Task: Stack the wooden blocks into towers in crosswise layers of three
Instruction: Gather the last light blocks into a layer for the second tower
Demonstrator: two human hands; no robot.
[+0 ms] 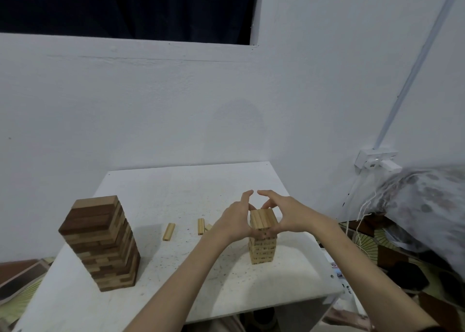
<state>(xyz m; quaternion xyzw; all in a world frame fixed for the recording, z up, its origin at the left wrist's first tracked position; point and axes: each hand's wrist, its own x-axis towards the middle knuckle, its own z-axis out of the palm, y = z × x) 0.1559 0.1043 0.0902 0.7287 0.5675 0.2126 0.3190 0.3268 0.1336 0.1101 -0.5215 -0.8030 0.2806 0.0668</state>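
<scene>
A white table (176, 193) stands against a pale wall, and the person reaches over it with both bare arms. On the right half of the table rises a small tower of light wooden blocks (262, 246), its top layer showing three blocks laid side by side. The left hand (235, 219) is pressed against the tower's left side near the top, the thumb down along the wood and the forefinger arching up and over. The right hand (285, 217) mirrors it on the right side, fingers curled in against the upper layers, forefinger arching toward the other so the two fingertips almost meet above the far edge of the top. Both hands cup the tower's upper part between them.

Well apart to the left stands a taller, wider tower of mixed dark and light blocks (100, 243), slightly uneven along its sides. Between the two towers lie loose light blocks on the table: one (168, 231) by itself, another (200, 226) closer to the left hand, and a third (208, 227) partly hidden behind that wrist.

To the right, past the table, a patterned cloth bundle (422, 206) lies below a wall socket (376, 159) with white cables (357, 221) hanging from it.
</scene>
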